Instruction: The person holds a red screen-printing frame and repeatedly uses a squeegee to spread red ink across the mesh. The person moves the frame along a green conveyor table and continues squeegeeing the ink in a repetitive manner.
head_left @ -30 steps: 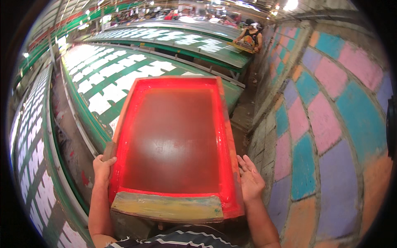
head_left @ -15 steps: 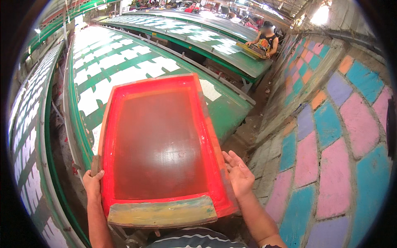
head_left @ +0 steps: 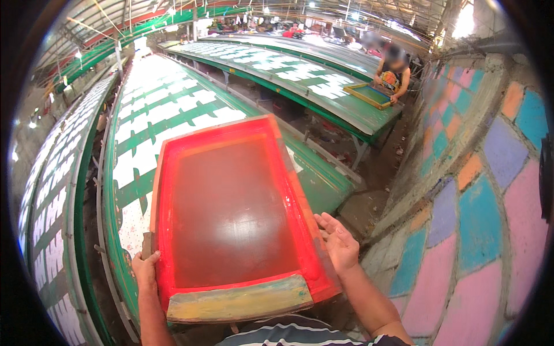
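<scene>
Frame (head_left: 299, 213), rectangular, wooden, glossy red, left hand (head_left: 147, 270) clasped round one side, right hand (head_left: 340, 245) open alongside

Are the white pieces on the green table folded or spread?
Spread: beyond the red frame, the white pieces lie flat in rows.

This is a screen-printing workshop in a large shed — long green benches (head_left: 323, 197) run side by side, laid with rows of flat white cut pieces (head_left: 203, 119). A red-edged printing screen (head_left: 225, 213) fills the foreground, and a co-worker (head_left: 399, 78) handles a yellow-framed screen (head_left: 369, 94) beyond — all under a metal-trussed roof (head_left: 98, 23).
</scene>
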The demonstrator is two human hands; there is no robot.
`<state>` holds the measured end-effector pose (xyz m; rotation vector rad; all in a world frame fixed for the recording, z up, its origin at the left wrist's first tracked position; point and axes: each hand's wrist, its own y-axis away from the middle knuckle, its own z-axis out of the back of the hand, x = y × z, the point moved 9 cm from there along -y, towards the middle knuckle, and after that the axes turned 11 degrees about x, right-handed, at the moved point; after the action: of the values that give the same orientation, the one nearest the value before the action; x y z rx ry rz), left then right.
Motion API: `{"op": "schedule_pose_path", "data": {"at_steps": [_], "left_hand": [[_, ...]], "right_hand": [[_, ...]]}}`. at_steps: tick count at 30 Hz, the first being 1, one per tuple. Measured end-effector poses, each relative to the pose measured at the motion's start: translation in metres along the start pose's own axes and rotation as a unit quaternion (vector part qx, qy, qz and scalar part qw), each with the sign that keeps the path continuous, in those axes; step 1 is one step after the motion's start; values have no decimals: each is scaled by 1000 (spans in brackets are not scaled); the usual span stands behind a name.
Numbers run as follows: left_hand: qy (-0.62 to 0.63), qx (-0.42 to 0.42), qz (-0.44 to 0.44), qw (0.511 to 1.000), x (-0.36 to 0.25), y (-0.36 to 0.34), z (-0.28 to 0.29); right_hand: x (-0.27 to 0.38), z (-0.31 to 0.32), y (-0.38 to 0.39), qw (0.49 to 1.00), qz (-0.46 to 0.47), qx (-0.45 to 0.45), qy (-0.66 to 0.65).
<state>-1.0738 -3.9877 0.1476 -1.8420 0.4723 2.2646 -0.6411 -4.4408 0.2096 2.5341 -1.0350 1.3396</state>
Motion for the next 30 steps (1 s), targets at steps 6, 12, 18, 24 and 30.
{"op": "schedule_pose_path", "data": {"at_steps": [6,12,18,24,30], "left_hand": [[40,-32,5,999,-22,33,-93],[-4,-87,16,996,-57,49,-153],[-9,-116,7,993,-58,40,-226],[-9,-138,50,989,-49,5,-328],[-13,-140,71,987,-62,-23,-405]], "right_hand": [[85,73,-59,999,-18,49,-3],[111,141,-116,998,-45,33,-41],[114,219,-179,993,-76,80,-30],[151,291,-282,988,-122,94,16],[184,352,-356,986,-138,83,-39]]}}
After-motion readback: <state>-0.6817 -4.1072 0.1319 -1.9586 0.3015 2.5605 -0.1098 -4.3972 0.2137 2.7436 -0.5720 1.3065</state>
